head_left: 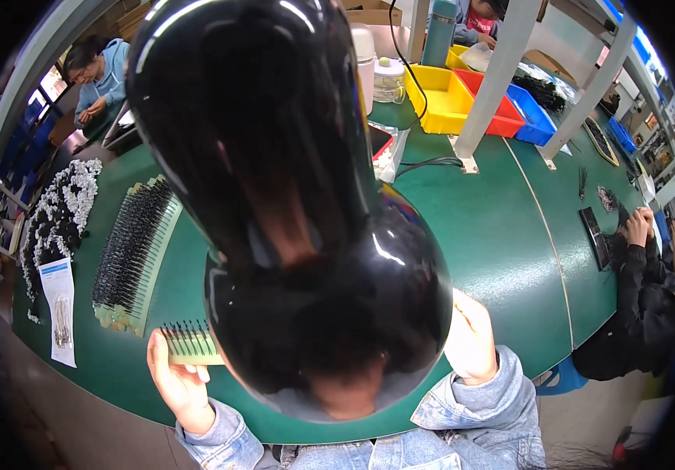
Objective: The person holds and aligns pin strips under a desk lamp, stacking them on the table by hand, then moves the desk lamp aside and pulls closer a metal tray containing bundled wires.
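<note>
My left hand [177, 376] is closed on the end of a pale green comb-like strip [190, 345] with a row of small black pins standing up from it. The strip's other end disappears behind a large glossy black rounded thing [330, 313], which covers the middle of the view. On the far side of that black thing is my right hand [472, 337]; its fingers are mostly hidden, so what it holds does not show. Left of centre on the green table lies a row of similar strips [138, 254] packed together, their black pins side by side.
Black-and-white bundled pieces [71, 200] and a packet of thin metal pins [61, 313] lie at the left. Behind are yellow [438, 98], red [503, 117] and blue [532, 113] bins and a metal post [485, 102]. A co-worker's hands [639, 227] are at the right.
</note>
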Motion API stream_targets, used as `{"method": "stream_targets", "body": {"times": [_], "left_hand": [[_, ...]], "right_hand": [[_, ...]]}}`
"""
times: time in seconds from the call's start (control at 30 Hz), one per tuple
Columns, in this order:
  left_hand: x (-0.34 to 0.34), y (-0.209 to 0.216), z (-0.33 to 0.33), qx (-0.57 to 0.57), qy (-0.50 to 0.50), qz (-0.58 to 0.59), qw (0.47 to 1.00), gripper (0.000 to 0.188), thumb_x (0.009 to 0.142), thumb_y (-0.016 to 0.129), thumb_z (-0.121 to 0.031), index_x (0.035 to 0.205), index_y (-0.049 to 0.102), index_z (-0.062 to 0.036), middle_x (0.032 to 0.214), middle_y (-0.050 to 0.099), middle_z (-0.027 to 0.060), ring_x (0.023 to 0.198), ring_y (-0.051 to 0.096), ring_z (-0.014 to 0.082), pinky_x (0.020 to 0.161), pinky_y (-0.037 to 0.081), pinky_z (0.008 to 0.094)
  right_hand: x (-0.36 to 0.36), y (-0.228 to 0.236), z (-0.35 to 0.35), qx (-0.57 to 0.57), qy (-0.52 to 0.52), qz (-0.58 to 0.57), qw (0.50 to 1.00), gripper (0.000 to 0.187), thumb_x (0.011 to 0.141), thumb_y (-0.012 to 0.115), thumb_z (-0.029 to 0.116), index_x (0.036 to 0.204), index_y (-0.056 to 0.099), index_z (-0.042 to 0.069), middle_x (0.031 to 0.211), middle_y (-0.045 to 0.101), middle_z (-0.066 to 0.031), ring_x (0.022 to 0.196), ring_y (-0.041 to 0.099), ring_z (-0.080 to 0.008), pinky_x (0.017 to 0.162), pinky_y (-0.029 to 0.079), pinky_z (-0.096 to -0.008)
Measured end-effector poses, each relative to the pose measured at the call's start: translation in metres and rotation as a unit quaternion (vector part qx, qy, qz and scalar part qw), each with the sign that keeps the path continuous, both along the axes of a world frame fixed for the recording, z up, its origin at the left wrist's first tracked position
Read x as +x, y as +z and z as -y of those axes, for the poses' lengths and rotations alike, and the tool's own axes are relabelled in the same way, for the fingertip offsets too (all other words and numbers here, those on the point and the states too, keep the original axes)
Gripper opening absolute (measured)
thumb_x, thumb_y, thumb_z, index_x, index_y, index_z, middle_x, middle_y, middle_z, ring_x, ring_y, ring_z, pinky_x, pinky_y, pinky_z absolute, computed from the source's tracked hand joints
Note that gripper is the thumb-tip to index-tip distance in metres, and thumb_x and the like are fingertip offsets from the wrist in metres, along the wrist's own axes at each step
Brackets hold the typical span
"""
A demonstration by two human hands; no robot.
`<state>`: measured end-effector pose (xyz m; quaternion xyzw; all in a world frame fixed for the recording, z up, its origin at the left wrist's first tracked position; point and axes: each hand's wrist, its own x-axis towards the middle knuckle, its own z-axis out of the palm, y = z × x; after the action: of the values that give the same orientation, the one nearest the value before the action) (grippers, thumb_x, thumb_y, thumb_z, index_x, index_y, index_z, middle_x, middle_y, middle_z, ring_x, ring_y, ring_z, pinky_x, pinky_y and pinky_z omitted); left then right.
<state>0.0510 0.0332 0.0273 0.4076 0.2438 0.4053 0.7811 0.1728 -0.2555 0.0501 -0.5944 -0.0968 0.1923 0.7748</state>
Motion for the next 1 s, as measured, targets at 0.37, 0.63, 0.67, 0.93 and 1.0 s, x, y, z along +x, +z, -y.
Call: {"method": "stream_targets", "body": {"times": [0.37, 0.63, 0.67, 0.93, 1.0], "left_hand": [[0.001, 0.012, 0.004, -0.014, 0.016, -0.109, 0.994, 0.017, 0.086, 0.043, -0.022, 0.089, 0.047, -0.0065, 0.067, 0.052, 0.0046, 0.040, 0.041, 0.0103, 0.027, 0.035, 0.0222], [0.002, 0.011, 0.008, 0.012, -0.046, -0.078, 0.996, 0.018, 0.087, 0.040, -0.021, 0.088, 0.045, -0.0038, 0.064, 0.048, 0.0049, 0.039, 0.040, 0.0117, 0.029, 0.036, 0.0237], [0.003, 0.011, 0.010, 0.018, -0.057, -0.066, 0.996, 0.018, 0.087, 0.039, -0.021, 0.087, 0.044, -0.0032, 0.063, 0.047, 0.0051, 0.039, 0.040, 0.0121, 0.030, 0.036, 0.0240], [-0.005, 0.013, 0.013, 0.013, -0.101, -0.022, 0.995, 0.014, 0.085, 0.040, -0.014, 0.084, 0.042, -0.0002, 0.062, 0.045, 0.0059, 0.041, 0.043, 0.0125, 0.031, 0.038, 0.0246], [-0.003, 0.017, 0.015, 0.025, -0.099, -0.037, 0.994, 0.013, 0.084, 0.040, -0.013, 0.083, 0.042, 0.0000, 0.060, 0.045, 0.0060, 0.041, 0.044, 0.0127, 0.031, 0.038, 0.0248]], "right_hand": [[0.002, -0.002, 0.007, -0.039, 0.002, 0.071, 0.997, 0.030, 0.083, 0.039, 0.003, 0.111, 0.046, -0.008, 0.070, 0.053, -0.0062, 0.055, 0.050, -0.0115, 0.051, 0.040, -0.0225], [0.005, -0.010, 0.010, -0.027, -0.023, 0.037, 0.999, 0.028, 0.083, 0.039, 0.003, 0.107, 0.048, -0.009, 0.070, 0.053, -0.0073, 0.055, 0.049, -0.0118, 0.050, 0.038, -0.0212], [0.004, -0.009, 0.012, -0.023, -0.033, 0.026, 0.999, 0.027, 0.083, 0.039, 0.003, 0.106, 0.048, -0.009, 0.070, 0.053, -0.0073, 0.055, 0.049, -0.0117, 0.050, 0.038, -0.0213], [0.009, -0.022, 0.012, 0.024, -0.049, -0.010, 0.998, 0.022, 0.083, 0.041, 0.005, 0.099, 0.051, -0.008, 0.069, 0.052, -0.0065, 0.056, 0.047, -0.0110, 0.053, 0.037, -0.0219], [0.009, -0.029, 0.018, 0.011, -0.072, -0.018, 0.997, 0.021, 0.083, 0.042, 0.005, 0.097, 0.051, -0.007, 0.073, 0.053, -0.0077, 0.061, 0.049, -0.0122, 0.057, 0.039, -0.0220]]}}
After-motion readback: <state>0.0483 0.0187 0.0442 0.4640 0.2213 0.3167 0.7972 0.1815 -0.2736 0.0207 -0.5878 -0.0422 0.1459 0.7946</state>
